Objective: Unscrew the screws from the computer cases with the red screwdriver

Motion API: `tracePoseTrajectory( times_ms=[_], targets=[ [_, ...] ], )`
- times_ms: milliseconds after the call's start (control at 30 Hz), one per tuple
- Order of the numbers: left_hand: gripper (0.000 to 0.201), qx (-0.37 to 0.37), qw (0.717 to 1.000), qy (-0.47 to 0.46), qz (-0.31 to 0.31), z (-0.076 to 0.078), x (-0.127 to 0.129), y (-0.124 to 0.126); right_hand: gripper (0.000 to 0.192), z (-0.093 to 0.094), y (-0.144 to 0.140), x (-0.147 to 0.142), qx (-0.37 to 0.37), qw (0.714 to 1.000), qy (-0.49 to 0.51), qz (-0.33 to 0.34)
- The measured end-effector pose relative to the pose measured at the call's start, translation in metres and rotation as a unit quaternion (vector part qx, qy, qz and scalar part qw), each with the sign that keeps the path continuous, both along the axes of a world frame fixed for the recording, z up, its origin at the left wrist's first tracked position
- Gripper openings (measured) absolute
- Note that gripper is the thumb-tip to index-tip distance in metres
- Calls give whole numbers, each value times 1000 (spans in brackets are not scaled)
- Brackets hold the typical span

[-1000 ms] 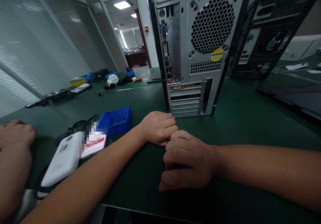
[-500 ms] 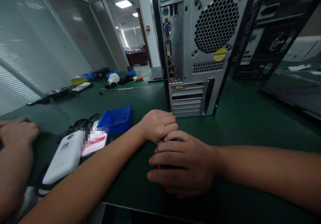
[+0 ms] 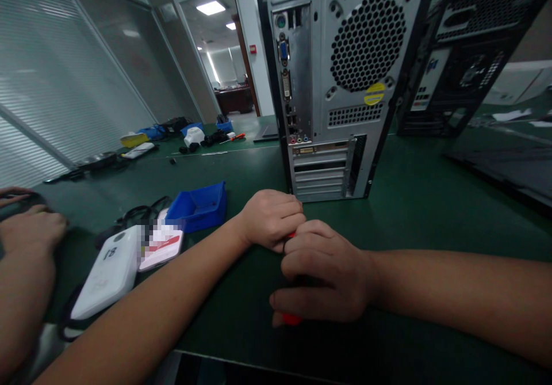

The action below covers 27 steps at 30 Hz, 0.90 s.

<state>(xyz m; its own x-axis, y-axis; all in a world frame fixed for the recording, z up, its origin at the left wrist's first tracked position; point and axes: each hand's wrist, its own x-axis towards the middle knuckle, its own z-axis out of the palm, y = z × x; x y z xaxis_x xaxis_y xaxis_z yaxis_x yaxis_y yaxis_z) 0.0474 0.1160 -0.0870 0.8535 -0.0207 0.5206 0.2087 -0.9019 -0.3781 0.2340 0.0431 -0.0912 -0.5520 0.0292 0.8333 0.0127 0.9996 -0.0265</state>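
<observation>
Fingers (image 3: pixel 308 303) of the right hand (image 3: pixel 334 265), earlier spread, are regripping a red object (image 3: pixel 292 319); left hand (image 3: pixel 272 218) is hiding its hold.

Looks like an office doubling as a computer-hardware workroom. Has a glass partition with blinds (image 3: pixel 77 80) along the left, and opens through a doorway onto another room with a ceiling light panel (image 3: pixel 210 8) and a dark desk (image 3: pixel 235 100). Holds a broad green-topped table (image 3: pixel 250 169) bearing a silver-backed computer tower (image 3: pixel 321 109) and a black computer tower (image 3: pixel 452 77), both showing rear ports. Also carries a blue parts bin (image 3: pixel 202 221) and, farther back, an orange-handled screwdriver (image 3: pixel 238 137).
</observation>
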Motion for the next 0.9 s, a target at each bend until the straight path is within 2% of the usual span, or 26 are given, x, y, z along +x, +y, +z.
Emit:
tracePoseTrajectory(
  times_ms=[67,167,233,333,567,667,800,900],
  targets=[
    [34,22,1000,4,-18,0,1,0,31,-2,1,-1,-18,1000,-5,1],
    [34,27,999,23,-17,1,0,-1,29,-4,4,0,57,998,-34,12],
    [33,21,999,38,-1,2,-1,-1,39,-6,6,0,92,993,-69,32],
    [35,10,999,47,8,3,-2,-1,48,-7,7,2,75,989,-112,60],
    [35,5,1000,27,-4,6,-1,-1,33,-6,5,1,127,987,-101,21],
    [34,8,1000,9,-14,6,-1,-1,26,-4,2,-1,117,990,-75,6],
    [35,28,999,-17,-26,5,-1,-1,18,-3,1,-2,53,998,-24,-6],
    [33,36,999,-18,-27,5,1,-2,12,-6,4,-2,74,997,-16,2]
  ],
)
